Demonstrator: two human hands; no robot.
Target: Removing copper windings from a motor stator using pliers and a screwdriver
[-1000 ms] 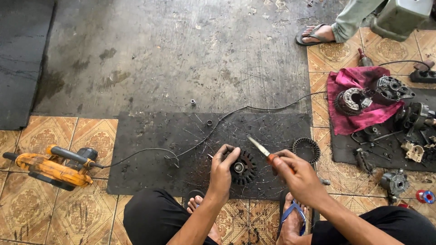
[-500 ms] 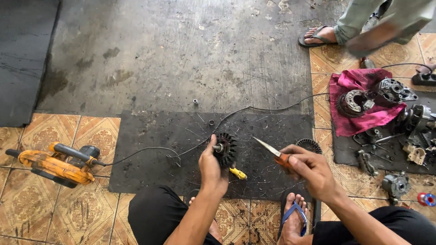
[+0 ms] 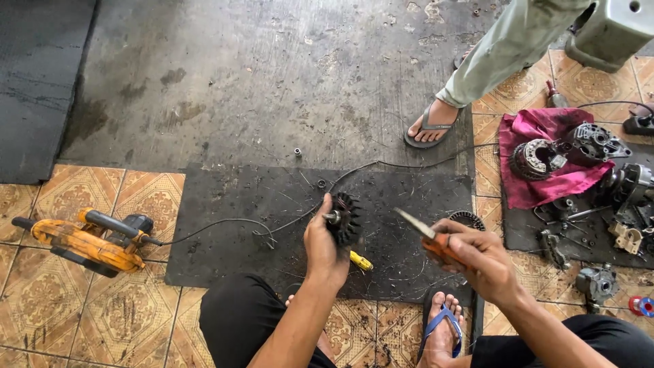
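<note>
Left hand [image 3: 325,244] grips toothed fan wheel [image 3: 345,218] upright; right hand [image 3: 477,255] grips orange-handled blade [image 3: 426,235], probably scraper; steady wheel, angle blade away

One camera only, worn on my head, facing steeply down and slightly forward over my crossed legs. It sits close to my left hand [image 3: 325,247] and right hand [image 3: 477,257], which fill the lower centre of the frame. The black floor mat [image 3: 231,211] lies directly ahead below me. The far edge reaches bare concrete and another person's sandalled foot [image 3: 430,124]. No second view overlaps.
</note>
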